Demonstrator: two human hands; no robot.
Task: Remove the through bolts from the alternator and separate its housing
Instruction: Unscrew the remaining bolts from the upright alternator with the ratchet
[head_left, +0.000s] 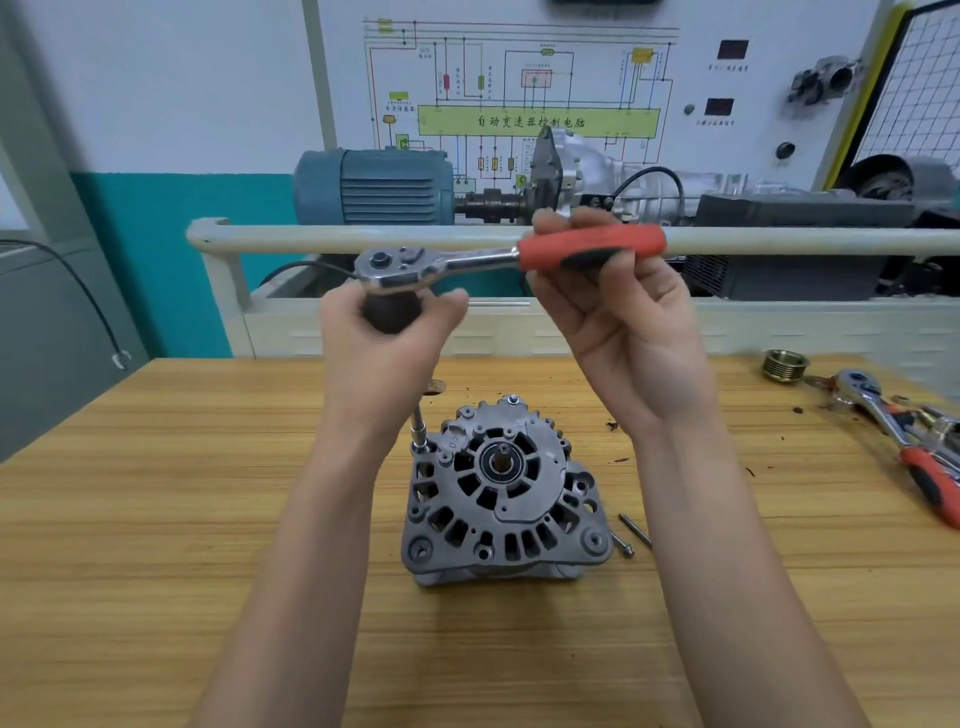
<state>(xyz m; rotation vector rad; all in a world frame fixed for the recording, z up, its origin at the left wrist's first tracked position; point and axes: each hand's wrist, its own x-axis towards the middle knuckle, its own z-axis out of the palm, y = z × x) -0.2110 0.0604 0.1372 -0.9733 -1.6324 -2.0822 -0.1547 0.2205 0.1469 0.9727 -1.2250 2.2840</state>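
Note:
A grey alternator (501, 493) stands on the wooden bench (156, 519), pulley-shaft end facing up. A thin extension bar with a socket (418, 428) reaches down onto a bolt at the alternator's upper-left rim. My left hand (384, 343) grips the black knob at the top of that bar, directly under the ratchet head (395, 267). My right hand (608, 312) holds the ratchet's red handle (592, 248), which points right. Two removed through bolts (631, 538) lie on the bench by the alternator's lower-right corner.
A brass-coloured pulley (784, 365) and a second red-handled ratchet with other tools (904, 431) lie at the bench's right. Behind the bench a cream rail (311, 239) fronts a trainer rig with a blue motor (374, 187) and a wiring diagram board.

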